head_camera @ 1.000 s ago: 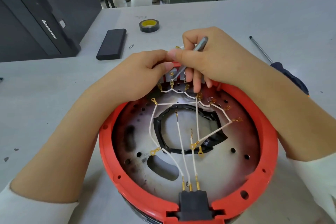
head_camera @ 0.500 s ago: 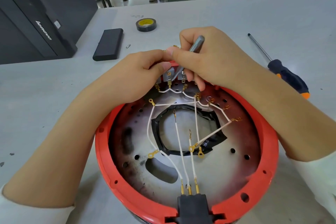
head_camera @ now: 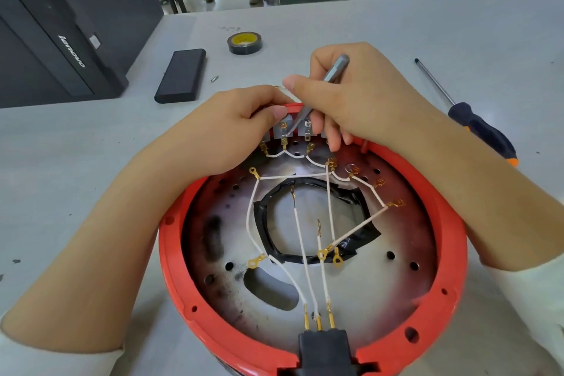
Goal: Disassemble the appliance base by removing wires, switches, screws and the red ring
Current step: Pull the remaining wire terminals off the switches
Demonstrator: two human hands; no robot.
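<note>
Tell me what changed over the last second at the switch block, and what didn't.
The right hand slid the metal bit down, so its tip now sits at a terminal on the grey switches. The left hand keeps pinching the switches at the red ring. White wires, black plug, screwdriver and tape roll lie unchanged.

Red ring [head_camera: 171, 256] of the appliance base seen on the grey worktop [head_camera: 76, 162]. At its far rim, grey switches [head_camera: 282, 128] are steadied by the left hand [head_camera: 244, 128]. A metal bit [head_camera: 317, 94] is held pen-like in the right hand [head_camera: 363, 101], tip at the switch terminals. White wires [head_camera: 300, 247] are strung inside the ring to a black plug [head_camera: 325, 351] at its near edge. Beyond the ring: tape roll [head_camera: 245, 43], black case [head_camera: 181, 75]; right of it, a screwdriver [head_camera: 476, 125].
</note>
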